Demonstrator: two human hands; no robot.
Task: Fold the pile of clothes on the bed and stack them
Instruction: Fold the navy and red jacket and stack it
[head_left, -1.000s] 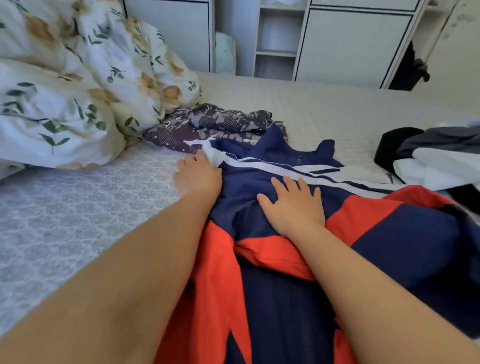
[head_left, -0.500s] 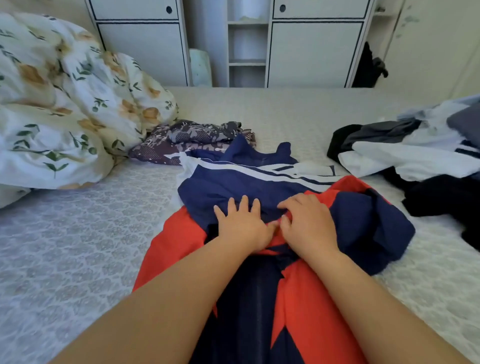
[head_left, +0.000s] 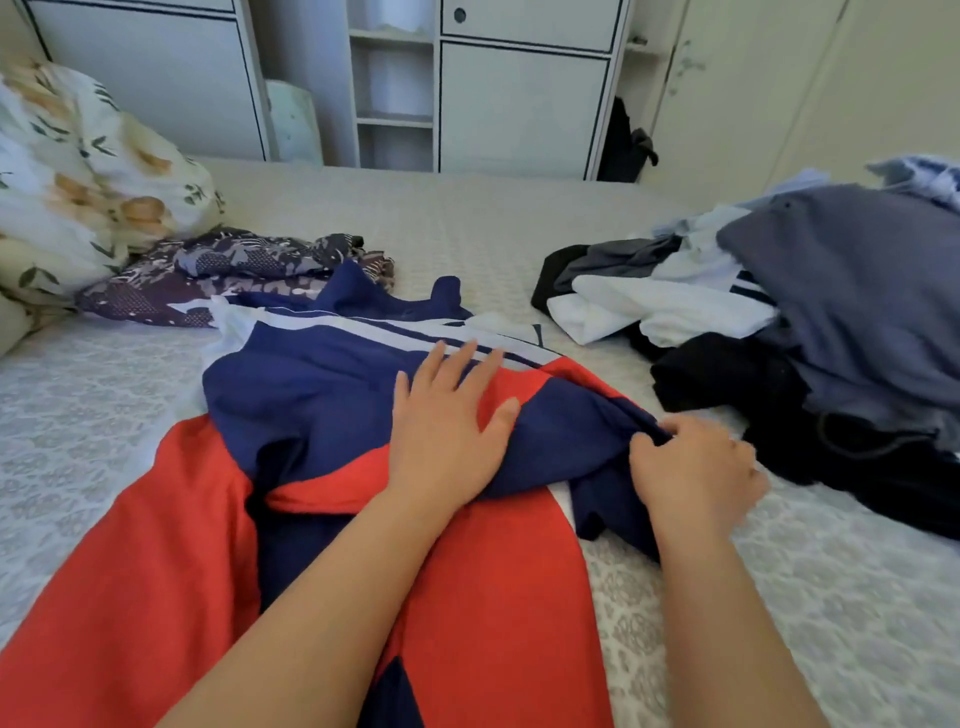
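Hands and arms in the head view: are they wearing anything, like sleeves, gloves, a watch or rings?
Nothing worn shows. The left hand and right hand are bare, with no gloves, and no rings or watch can be seen. Both forearms are uncovered up to the bottom edge of the frame; no sleeve or cuff is in view.

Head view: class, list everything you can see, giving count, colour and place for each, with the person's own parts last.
Jacket: one, navy, red and white, spread on bed, centre.
Clothes pile: one heap, grey, white, black, right.
Patterned garment: one, purple-grey, beyond jacket, left.
Duvet: one, white floral, far left.
Bed: one, pale patterned cover.
Wardrobe: one, white, behind bed.
Left hand: flat on jacket.
Right hand: pinches jacket's right edge.
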